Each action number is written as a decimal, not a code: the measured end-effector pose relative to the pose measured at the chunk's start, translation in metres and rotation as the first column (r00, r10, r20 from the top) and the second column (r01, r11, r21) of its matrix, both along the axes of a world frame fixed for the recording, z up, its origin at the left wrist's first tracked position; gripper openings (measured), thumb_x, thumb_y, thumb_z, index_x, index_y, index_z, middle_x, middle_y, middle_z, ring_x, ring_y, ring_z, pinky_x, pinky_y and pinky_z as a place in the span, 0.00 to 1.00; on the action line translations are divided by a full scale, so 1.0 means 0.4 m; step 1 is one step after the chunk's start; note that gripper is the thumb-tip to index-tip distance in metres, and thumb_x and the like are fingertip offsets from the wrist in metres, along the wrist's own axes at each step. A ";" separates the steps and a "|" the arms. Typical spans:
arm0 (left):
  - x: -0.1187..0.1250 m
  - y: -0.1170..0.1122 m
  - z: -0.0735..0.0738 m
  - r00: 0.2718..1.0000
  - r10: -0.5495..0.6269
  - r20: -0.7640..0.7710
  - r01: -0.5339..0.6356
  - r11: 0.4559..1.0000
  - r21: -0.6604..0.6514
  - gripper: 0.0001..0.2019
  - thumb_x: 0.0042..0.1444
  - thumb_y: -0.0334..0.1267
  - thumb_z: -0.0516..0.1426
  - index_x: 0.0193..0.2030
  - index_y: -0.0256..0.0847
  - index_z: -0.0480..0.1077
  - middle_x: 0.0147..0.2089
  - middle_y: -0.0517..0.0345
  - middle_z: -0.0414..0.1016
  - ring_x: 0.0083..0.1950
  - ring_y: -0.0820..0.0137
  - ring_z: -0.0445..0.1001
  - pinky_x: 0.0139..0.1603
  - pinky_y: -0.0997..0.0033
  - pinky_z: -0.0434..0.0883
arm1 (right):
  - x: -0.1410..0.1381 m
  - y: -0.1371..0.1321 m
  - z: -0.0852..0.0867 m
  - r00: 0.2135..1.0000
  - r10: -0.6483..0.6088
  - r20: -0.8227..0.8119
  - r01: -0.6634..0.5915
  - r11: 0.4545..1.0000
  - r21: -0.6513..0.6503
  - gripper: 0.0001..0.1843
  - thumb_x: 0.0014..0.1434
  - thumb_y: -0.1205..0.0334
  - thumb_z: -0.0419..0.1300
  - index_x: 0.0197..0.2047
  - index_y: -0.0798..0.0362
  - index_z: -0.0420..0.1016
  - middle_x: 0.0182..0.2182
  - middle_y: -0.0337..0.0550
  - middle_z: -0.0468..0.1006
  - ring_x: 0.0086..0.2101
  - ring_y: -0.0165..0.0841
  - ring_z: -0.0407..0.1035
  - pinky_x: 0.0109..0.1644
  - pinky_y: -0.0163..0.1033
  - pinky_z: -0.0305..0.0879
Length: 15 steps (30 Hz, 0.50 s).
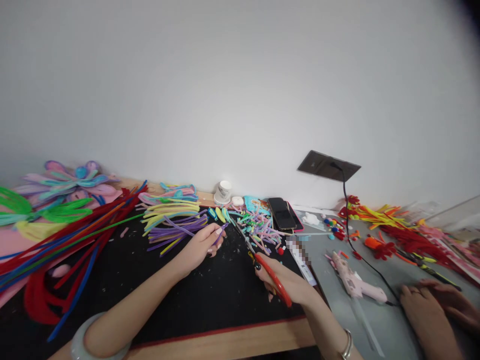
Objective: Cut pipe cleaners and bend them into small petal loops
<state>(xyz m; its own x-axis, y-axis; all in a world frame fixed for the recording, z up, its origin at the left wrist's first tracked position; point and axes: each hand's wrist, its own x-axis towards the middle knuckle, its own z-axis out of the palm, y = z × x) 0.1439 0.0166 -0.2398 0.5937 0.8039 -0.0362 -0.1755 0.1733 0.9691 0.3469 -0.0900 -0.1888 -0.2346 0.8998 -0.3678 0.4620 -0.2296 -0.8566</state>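
My left hand (200,250) pinches a purple pipe cleaner (222,231) over the black mat (210,305). To its right, my right hand (270,280) is closed around a pair of scissors (275,277) with red-orange handles. The blades point away from me, toward a heap of short cut pipe cleaner pieces (258,225). Close behind my left hand lies a bundle of long yellow and purple pipe cleaners (168,225). Small yellow and teal bent pieces (219,215) sit just beyond the fingertips.
Red and blue pipe cleaners (75,250) and a fuzzy flower (75,182) fill the left. A paper cup (223,192) and a phone (281,214) stand along the wall. At right are a pink glue gun (354,282), its black cord (348,235), and another person's hands (431,305).
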 end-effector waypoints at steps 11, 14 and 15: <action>0.005 -0.010 -0.006 0.991 -0.123 -0.045 0.124 0.992 0.008 0.15 0.57 0.48 0.50 0.31 0.37 0.60 0.24 0.66 0.58 0.20 0.82 0.50 0.21 0.79 0.52 | -0.018 0.013 -0.005 0.990 0.103 0.097 -0.109 0.993 0.053 0.21 0.58 0.42 0.48 0.29 0.52 0.56 0.16 0.31 0.57 0.15 0.24 0.55 0.17 0.31 0.51; 0.005 -0.010 -0.007 0.989 -0.140 -0.049 0.140 0.990 0.008 0.16 0.56 0.49 0.51 0.30 0.37 0.60 0.24 0.66 0.58 0.20 0.82 0.50 0.21 0.79 0.51 | -0.023 0.016 -0.006 0.987 0.093 0.134 -0.103 0.992 0.069 0.21 0.59 0.43 0.48 0.27 0.53 0.58 0.14 0.31 0.58 0.14 0.24 0.55 0.16 0.30 0.50; 0.005 -0.010 -0.007 0.988 -0.148 -0.046 0.148 0.989 0.003 0.16 0.56 0.50 0.51 0.30 0.37 0.60 0.24 0.66 0.58 0.20 0.82 0.50 0.21 0.79 0.51 | -0.025 0.016 -0.005 0.986 0.077 0.148 -0.088 0.994 0.068 0.21 0.59 0.43 0.48 0.27 0.53 0.58 0.14 0.31 0.58 0.14 0.24 0.56 0.15 0.30 0.50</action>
<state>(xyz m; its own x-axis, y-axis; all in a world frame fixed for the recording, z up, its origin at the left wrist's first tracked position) 0.1461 0.0125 -0.2427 0.7040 0.7075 -0.0613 -0.1041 0.1883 0.9766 0.3368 -0.0837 -0.1907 -0.2585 0.9055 -0.3366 0.5969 -0.1243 -0.7927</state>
